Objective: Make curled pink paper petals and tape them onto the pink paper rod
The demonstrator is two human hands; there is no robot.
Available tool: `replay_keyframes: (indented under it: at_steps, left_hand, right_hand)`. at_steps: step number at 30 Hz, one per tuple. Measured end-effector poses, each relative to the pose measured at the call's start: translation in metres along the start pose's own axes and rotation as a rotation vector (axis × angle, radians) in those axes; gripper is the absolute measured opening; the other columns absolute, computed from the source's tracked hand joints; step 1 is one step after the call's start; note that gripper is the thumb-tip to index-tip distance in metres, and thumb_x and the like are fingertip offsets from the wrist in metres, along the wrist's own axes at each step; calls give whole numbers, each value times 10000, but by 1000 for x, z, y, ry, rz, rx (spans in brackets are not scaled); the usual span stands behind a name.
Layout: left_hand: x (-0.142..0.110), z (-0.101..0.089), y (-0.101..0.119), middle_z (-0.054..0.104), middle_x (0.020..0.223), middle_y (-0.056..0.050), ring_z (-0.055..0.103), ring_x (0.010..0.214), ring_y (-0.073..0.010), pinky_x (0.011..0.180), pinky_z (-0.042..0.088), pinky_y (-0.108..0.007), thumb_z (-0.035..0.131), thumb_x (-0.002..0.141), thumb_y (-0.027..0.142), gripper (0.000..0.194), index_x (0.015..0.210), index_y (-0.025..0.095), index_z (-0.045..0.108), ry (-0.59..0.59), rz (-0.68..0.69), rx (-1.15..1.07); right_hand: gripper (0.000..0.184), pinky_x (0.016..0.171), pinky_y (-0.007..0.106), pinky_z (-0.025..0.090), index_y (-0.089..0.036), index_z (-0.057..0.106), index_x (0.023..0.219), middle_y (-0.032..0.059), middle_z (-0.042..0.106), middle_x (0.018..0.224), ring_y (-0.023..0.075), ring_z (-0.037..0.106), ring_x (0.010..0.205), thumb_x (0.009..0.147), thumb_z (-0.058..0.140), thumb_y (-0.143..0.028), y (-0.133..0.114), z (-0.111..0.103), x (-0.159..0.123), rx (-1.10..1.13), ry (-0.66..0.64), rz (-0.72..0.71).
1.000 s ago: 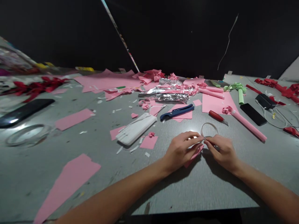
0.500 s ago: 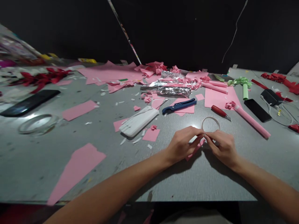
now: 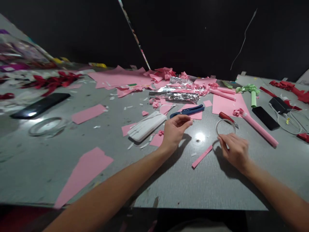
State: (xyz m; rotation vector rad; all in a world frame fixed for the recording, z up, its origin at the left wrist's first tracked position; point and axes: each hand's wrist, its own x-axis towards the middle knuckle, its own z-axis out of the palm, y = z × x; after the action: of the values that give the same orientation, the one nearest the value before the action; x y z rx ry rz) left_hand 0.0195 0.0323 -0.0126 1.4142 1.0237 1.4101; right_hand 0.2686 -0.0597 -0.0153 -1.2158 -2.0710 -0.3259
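A thin, pale ring [image 3: 225,118] stands up from the fingertips of my right hand [image 3: 234,149], which pinches its lower edge. My left hand [image 3: 174,131] is raised just in front of a blue-handled hand tool [image 3: 189,111]. Its thumb and fingers are bent with the tips close together; anything between them is too small to make out. On the table between my hands lies a narrow pink strip [image 3: 202,157], touched by neither. A small white scrap [image 3: 193,154] is beside the strip.
A white slab-like case [image 3: 146,126] lies left of my left hand. Beyond my right hand are a red-handled knife [image 3: 227,118], a pink paper tube [image 3: 260,130] and a black phone [image 3: 265,118]. Crumpled silver foil [image 3: 183,95] and pink paper [image 3: 118,75] lie along the back.
My hands have come apart after meeting at the ring. The left has moved left and away toward the blue tool; the right has shifted slightly right with the ring. The pink strip is uncovered.
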Motion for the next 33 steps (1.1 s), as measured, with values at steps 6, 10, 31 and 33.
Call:
replay_keyframes:
  at_steps: [6, 10, 31, 33]
  left_hand:
    - [-28, 12, 9, 822, 943, -62, 792, 879, -202, 876, 677, -365, 832, 903, 288, 138, 966, 172, 793, -249, 15, 13]
    - [-37, 16, 15, 835, 945, -64, 801, 892, -220, 914, 678, -400, 793, 944, 254, 70, 958, 185, 798, -334, 37, 58]
    - [-40, 12, 7, 728, 1031, -86, 663, 965, -265, 854, 508, -400, 785, 1017, 355, 171, 996, 186, 794, -639, 435, 715]
    - [-43, 14, 4, 718, 1042, -79, 651, 958, -259, 824, 477, -380, 800, 1006, 326, 150, 944, 191, 784, -705, 441, 740]
  right_hand:
    - [229, 661, 351, 443, -208, 806, 969, 109, 798, 931, 293, 705, 875, 1081, 620, -281, 47, -1, 6, -134, -139, 234]
    - [198, 700, 377, 544, -211, 828, 1010, 112, 814, 1007, 278, 727, 892, 1052, 708, -363, 26, -9, 9, 249, -47, 385]
    - [233, 530, 293, 553, -192, 806, 980, 51, 754, 787, 160, 642, 566, 983, 762, -420, -4, -1, 6, 785, -60, 689]
    - [234, 534, 290, 565, -192, 804, 1057, 49, 762, 813, 158, 652, 574, 983, 761, -409, -3, 1, 5, 803, -65, 695]
